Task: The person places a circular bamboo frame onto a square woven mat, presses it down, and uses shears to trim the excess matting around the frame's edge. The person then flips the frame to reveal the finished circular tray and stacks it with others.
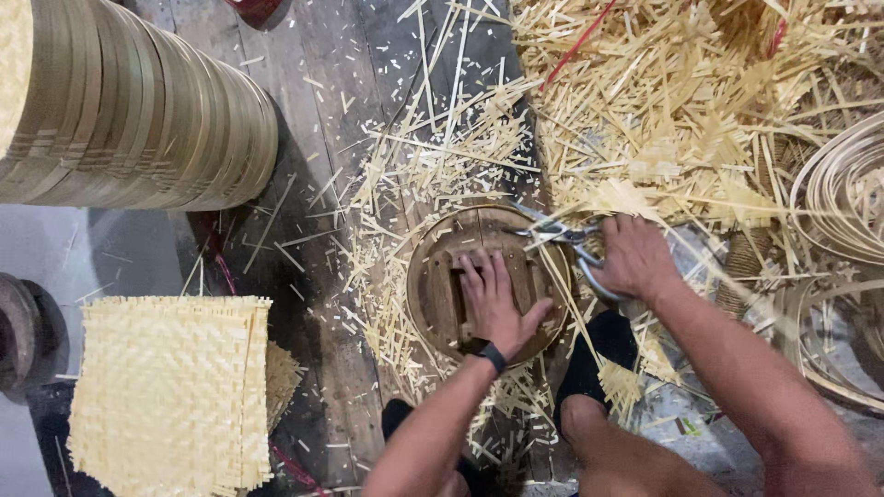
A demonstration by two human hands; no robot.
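I see stacked bamboo hoops (138, 101) and woven mats (170, 387) on dark planks (313, 92). My left hand (493, 299) lies flat, fingers together, on the round form (433, 285) — my right hand (631, 258) grips scissors (562, 235) amid bamboo trimmings (681, 101).

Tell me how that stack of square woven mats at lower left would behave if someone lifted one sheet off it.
A sheet from the stack of woven mats is probably light and would likely flex, being thin flat strips. Its frayed edges suggest loose strip ends may snag or shed. It seems unlikely to roll, since it lies flat.
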